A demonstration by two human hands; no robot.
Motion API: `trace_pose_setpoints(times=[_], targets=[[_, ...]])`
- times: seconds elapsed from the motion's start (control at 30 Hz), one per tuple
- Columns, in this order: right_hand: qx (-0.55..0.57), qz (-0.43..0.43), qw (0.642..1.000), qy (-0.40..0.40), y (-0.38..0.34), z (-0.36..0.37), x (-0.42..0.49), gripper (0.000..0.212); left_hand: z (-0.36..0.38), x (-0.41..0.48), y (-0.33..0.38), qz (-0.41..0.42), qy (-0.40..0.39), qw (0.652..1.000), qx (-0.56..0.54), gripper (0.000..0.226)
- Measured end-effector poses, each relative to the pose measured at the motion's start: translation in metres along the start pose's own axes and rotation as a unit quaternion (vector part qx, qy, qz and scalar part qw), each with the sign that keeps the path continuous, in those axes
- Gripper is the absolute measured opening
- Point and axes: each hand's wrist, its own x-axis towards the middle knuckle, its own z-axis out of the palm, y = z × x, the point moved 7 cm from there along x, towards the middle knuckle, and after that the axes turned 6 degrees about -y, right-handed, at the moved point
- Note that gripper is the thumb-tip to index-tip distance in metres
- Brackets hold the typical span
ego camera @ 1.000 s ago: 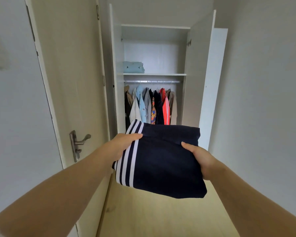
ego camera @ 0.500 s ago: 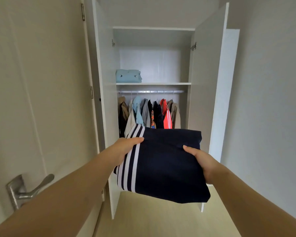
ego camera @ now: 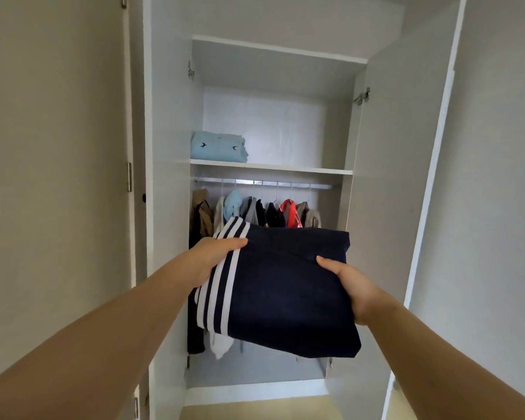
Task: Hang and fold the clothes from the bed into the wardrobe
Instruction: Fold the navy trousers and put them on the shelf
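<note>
1. Between the two hands, chest-high before the open wardrobe (ego camera: 170, 207): folded navy garment (ego camera: 285, 292) with white side stripes, carried flat.
2. Left hand (ego camera: 212, 256) pinching the striped edge, thumb on top, fingers hidden beneath; right hand (ego camera: 352, 286) pinching the opposite edge the same way, thumb pressed on the cloth.
3. Step in hand, by judgement: bringing a folded piece to the wardrobe for stowing, not hanging.
4. Above and beyond the grip: white shelf (ego camera: 285, 168), bare across its middle and right side; folded light-blue item (ego camera: 219, 147) up and to the left of the grip, at the shelf's left end.
5. Next move probably calls for lifting the bundle well above its present height, keeping it level so the fold holds, then sliding it onto the free stretch beside the blue item.
6. Just behind the grip: hanging clothes (ego camera: 255, 207) on a rail (ego camera: 267, 184), directly under the shelf; likely to brush the bundle if raised too close in.
7. Either side of the grip: open doors; right door (ego camera: 406, 177) near the right hand, leaving a narrow approach.
</note>
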Motion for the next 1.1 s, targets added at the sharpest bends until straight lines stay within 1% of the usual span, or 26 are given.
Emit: trace_pose_setpoints(times=[0.13,0.27,0.33,0.4,0.5,0.53,0.57,0.67,0.8,0.9,0.93,1.03,1.1], targets=[[0.011,-0.02,1.0,-0.005,-0.041,0.015,0.084,0.026,-0.026,0.085,0.039,0.027,-0.004,1.0,-0.002,0.057],[0.021,-0.031,0.999,0.001,-0.059,0.01,0.157,0.031,-0.03,0.156,0.065,0.046,-0.022,0.999,0.004,0.054],[0.026,-0.039,0.999,0.002,-0.066,0.002,0.187,0.03,-0.026,0.187,0.069,0.053,-0.026,0.998,0.001,0.058],[0.03,-0.041,0.999,-0.002,-0.072,-0.006,0.217,0.03,-0.024,0.218,0.072,0.055,-0.014,0.998,0.005,0.065],[0.024,-0.041,0.999,-0.023,-0.085,-0.02,0.266,0.035,-0.02,0.268,0.082,0.061,-0.014,0.998,0.013,0.054],[0.02,-0.043,0.998,-0.028,-0.092,-0.025,0.282,0.035,-0.017,0.284,0.086,0.065,-0.011,0.998,0.014,0.054],[0.016,-0.049,0.998,-0.032,-0.101,-0.031,0.298,0.034,-0.014,0.3,0.09,0.069,-0.006,0.998,0.014,0.054],[-0.001,-0.068,0.997,-0.045,-0.133,-0.049,0.341,0.032,0.001,0.343,0.108,0.071,0.002,0.997,0.004,0.045],[-0.019,-0.088,0.994,-0.054,-0.179,-0.071,0.393,0.021,0.022,0.397,0.144,0.071,0.004,0.997,-0.013,0.04],[-0.027,-0.106,0.992,-0.063,-0.211,-0.083,0.431,0.021,0.032,0.431,0.169,0.093,0.014,0.995,-0.016,0.024],[-0.03,-0.112,0.991,-0.065,-0.22,-0.084,0.442,0.02,0.033,0.442,0.176,0.102,0.018,0.995,-0.013,0.023],[-0.038,-0.126,0.988,-0.078,-0.244,-0.083,0.476,0.018,0.026,0.475,0.195,0.124,0.034,0.992,-0.012,0.037],[-0.038,-0.129,0.987,-0.084,-0.258,-0.079,0.501,0.022,0.017,0.496,0.209,0.138,0.051,0.989,-0.007,0.039]])
